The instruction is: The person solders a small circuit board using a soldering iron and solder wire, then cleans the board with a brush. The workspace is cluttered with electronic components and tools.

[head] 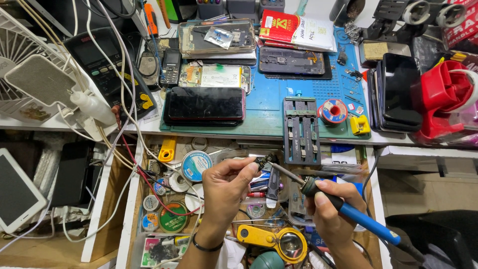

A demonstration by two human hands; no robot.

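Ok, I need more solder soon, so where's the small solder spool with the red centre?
In the head view, the solder spool sits on the blue mat, right of centre, between the grey clamp fixture and a small yellow piece.

The small part (262,160) pinched in the left hand (225,187) is too tiny to name, mostly buried behind the fingertips. The soldering iron (343,206) runs off toward the bottom right, its cable lost against the dark chair, and the iron's tip vanishes right at that part, so contact can't be judged. Both forearms are cut off by the bottom edge. Down in the drawer (133,199), the hands cover much of the clutter; the magnifier (279,240) shows only partly. At far left the white fan (30,74) is sliced by the frame, and the tablet (17,192) too.
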